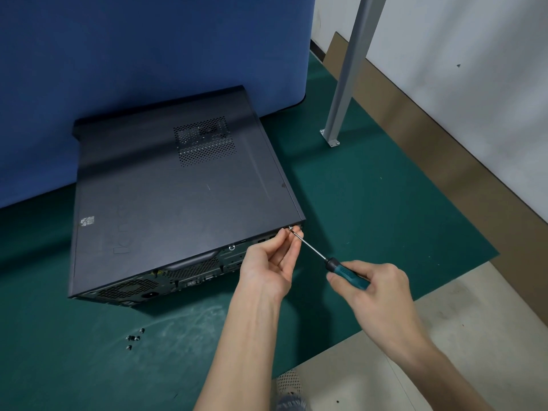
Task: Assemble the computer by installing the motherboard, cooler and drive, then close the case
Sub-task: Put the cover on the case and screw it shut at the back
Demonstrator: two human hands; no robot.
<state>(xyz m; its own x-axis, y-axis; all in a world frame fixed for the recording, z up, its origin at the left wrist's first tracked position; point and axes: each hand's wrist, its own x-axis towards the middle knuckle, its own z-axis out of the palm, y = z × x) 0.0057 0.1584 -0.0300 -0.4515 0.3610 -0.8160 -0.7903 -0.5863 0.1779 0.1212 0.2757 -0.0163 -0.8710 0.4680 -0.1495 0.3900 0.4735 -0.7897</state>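
Observation:
The dark computer case (166, 197) lies flat on the green mat with its side panel on and its rear ports facing me. A small silver screw (290, 228) sits at the rear right corner of the case. My left hand (268, 266) pinches that screw between thumb and fingertips. My right hand (375, 287) grips the teal-and-black handle of a screwdriver (341, 269), whose thin shaft slants up-left so that its tip meets the screw.
Several loose dark screws (133, 338) lie on the green mat (370, 209) in front of the case. A blue partition (148, 54) stands behind it. A grey metal post (347, 84) is bolted down at the right, near cardboard and a white wall.

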